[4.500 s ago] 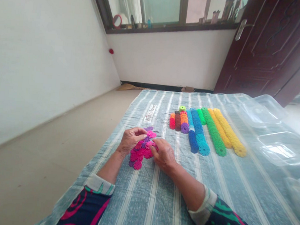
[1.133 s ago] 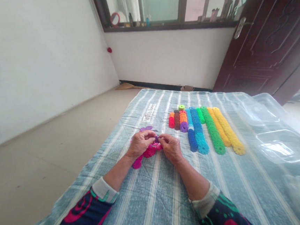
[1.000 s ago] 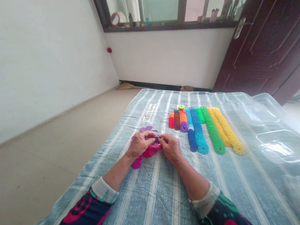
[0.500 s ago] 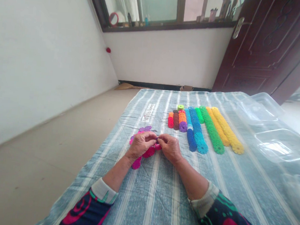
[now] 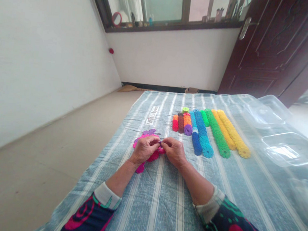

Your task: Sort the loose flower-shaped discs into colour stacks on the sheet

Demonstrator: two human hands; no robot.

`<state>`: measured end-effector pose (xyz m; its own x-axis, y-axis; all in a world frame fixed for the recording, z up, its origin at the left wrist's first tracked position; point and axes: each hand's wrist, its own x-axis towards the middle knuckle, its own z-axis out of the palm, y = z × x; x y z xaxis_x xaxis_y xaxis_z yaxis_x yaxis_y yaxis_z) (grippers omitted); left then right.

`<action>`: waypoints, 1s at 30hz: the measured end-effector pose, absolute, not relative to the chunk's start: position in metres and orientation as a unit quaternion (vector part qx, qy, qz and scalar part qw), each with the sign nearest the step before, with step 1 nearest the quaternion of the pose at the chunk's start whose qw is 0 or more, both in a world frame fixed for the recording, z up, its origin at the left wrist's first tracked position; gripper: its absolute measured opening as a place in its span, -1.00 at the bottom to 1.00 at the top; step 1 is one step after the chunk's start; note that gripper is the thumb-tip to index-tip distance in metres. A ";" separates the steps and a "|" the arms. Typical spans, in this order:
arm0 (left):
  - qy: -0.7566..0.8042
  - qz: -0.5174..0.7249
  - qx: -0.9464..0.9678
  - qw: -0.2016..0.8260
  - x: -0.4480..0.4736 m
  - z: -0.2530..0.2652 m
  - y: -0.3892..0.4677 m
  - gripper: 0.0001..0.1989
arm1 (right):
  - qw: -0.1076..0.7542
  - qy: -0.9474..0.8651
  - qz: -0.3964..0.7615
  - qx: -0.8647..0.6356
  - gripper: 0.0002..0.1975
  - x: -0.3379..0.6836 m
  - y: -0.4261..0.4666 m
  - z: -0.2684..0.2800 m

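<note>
My left hand (image 5: 145,149) and my right hand (image 5: 173,151) meet fingertip to fingertip over the cloth. Between their pinched fingers is a small purple notched disc (image 5: 160,143), mostly covered by the fingertips. Under and around my left hand lies a cluster of pink discs (image 5: 153,156), partly hidden by that hand. Some purple discs (image 5: 149,132) show at the cluster's far edge, and a magenta disc (image 5: 140,168) sticks out toward me below my left wrist.
Right of my hands lie stacked rolls of notched discs, among them a blue roll (image 5: 201,128), a green roll (image 5: 217,133) and a yellow roll (image 5: 234,135). Clear plastic boxes (image 5: 291,149) stand at the right. The striped cloth (image 5: 125,199) ends at the left above the floor.
Both hands stay in nearly the same place. The fingertips have shifted slightly around the small purple disc.
</note>
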<state>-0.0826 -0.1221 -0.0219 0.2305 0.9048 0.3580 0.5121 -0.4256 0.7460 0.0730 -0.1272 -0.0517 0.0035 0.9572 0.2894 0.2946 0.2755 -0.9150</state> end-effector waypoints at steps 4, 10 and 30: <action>0.470 0.398 0.750 0.241 -0.083 -0.021 -0.123 -0.87 | 0.500 -0.621 0.336 -0.502 -0.90 0.073 -0.127 -0.052; 0.469 0.395 0.752 0.240 -0.083 -0.018 -0.123 -0.88 | 0.504 -0.621 0.330 -0.501 -0.91 0.072 -0.127 -0.053; 0.486 0.400 0.747 0.215 -0.084 -0.011 -0.125 -0.84 | 0.529 -0.642 0.299 -0.468 -0.84 0.082 -0.124 -0.047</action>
<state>-0.0843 -0.1250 -0.0113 0.2074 0.8981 0.3878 0.5540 -0.4346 0.7101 0.0819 -0.1236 -0.0470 -0.0019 0.9169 0.3992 0.2850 0.3831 -0.8787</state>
